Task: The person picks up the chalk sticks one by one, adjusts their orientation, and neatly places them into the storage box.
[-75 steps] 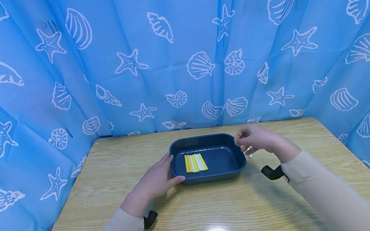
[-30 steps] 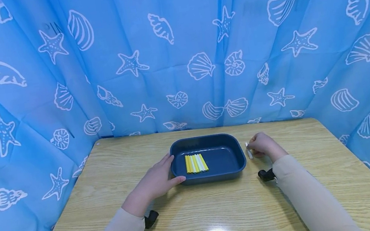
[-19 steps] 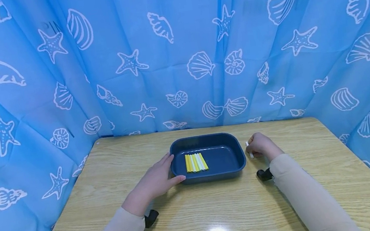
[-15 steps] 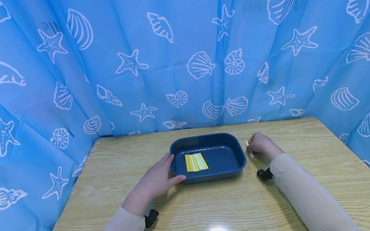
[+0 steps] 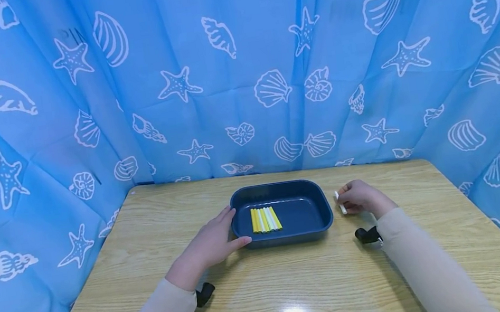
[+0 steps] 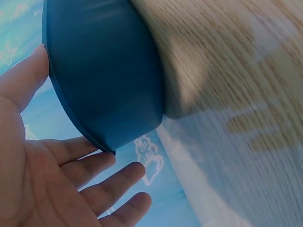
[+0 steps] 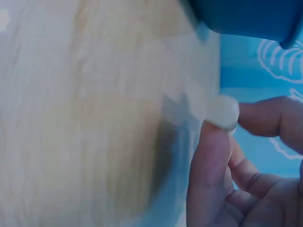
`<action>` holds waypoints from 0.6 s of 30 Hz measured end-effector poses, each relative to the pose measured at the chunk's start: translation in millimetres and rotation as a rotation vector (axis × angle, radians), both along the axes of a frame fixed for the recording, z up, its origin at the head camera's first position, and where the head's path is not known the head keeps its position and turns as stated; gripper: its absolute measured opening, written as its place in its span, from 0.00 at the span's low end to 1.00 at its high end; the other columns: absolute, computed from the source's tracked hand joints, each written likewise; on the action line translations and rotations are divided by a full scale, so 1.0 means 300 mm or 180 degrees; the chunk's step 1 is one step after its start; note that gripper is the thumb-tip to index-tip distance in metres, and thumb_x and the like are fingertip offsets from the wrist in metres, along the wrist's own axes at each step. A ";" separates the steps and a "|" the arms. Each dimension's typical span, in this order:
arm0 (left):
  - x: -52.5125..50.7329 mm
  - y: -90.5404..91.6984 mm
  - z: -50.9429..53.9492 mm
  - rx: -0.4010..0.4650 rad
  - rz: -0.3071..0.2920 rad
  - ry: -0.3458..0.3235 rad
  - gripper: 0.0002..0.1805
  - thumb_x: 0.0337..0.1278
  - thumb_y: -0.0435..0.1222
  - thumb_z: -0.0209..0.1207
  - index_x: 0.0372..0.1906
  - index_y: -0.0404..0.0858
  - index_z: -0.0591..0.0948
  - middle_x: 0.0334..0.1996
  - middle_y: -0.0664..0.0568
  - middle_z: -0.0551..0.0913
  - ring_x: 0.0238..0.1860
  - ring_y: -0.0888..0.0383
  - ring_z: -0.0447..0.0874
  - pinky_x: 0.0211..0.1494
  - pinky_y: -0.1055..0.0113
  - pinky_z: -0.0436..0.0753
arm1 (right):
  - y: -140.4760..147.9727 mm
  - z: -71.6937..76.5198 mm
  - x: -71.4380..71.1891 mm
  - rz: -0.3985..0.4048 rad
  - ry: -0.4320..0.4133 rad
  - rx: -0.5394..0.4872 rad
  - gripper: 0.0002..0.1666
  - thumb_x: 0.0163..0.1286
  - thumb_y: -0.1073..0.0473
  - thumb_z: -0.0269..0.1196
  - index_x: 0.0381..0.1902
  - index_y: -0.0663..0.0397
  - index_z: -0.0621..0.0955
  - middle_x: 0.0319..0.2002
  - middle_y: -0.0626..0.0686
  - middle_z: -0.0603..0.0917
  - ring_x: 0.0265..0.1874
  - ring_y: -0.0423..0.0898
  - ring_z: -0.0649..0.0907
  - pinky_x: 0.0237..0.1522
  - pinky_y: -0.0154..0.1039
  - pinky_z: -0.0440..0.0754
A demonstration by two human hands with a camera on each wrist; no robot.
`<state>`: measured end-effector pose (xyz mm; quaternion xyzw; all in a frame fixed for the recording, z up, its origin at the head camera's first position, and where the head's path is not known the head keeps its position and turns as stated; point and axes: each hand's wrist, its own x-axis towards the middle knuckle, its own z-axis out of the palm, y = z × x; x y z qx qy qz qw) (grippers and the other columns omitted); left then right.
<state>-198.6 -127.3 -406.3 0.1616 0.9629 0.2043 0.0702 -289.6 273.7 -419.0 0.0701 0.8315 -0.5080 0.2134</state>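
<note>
A dark blue rectangular tray (image 5: pixel 309 233) stands on the table, with a row of yellow and white chalk sticks (image 5: pixel 266 220) lying side by side in its left part. My left hand (image 5: pixel 206 241) rests at the tray's left end; its thumb and some fingertips touch the rim, the fingers spread and fairly straight, as the left wrist view shows. To the right of the tray, my right hand (image 5: pixel 362 197) pinches a white chalk stick (image 5: pixel 341 203) between thumb and index finger. The right wrist view shows the round end of this chalk (image 7: pixel 222 112), held apart from the tray.
The wood-grain table (image 5: pixel 252 305) runs back to a blue curtain (image 5: pixel 242 103) with white seashells and starfish. Black wrist-worn pieces (image 5: pixel 367 235) jut out below both wrists. A bright light reflection lies near the table's front.
My right hand went from beside the tray's right rim down to the white chalk on the table, took hold of it and has now shifted slightly right with it. My left hand stayed put.
</note>
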 end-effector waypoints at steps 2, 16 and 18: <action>-0.001 0.001 -0.002 0.0004 0.0004 0.0000 0.50 0.63 0.59 0.60 0.79 0.35 0.56 0.79 0.42 0.53 0.75 0.41 0.58 0.74 0.46 0.64 | 0.009 0.010 0.005 0.0018 -0.0023 -0.0096 0.19 0.71 0.69 0.58 0.57 0.74 0.72 0.33 0.52 0.80 0.27 0.41 0.81 0.33 0.35 0.85; -0.001 0.004 0.001 0.0033 -0.0008 -0.0015 0.49 0.64 0.58 0.61 0.79 0.35 0.56 0.79 0.41 0.53 0.75 0.41 0.58 0.74 0.46 0.64 | 0.026 0.134 0.048 0.0218 -0.0076 -0.0622 0.27 0.72 0.63 0.58 0.63 0.69 0.65 0.45 0.59 0.77 0.35 0.44 0.81 0.37 0.34 0.85; -0.002 0.004 0.003 0.0017 0.0006 -0.0038 0.50 0.64 0.58 0.61 0.79 0.36 0.55 0.79 0.42 0.52 0.76 0.41 0.57 0.74 0.47 0.64 | 0.018 0.152 0.053 0.0216 -0.0071 -0.0661 0.27 0.73 0.63 0.58 0.65 0.69 0.63 0.43 0.57 0.77 0.35 0.43 0.81 0.38 0.34 0.85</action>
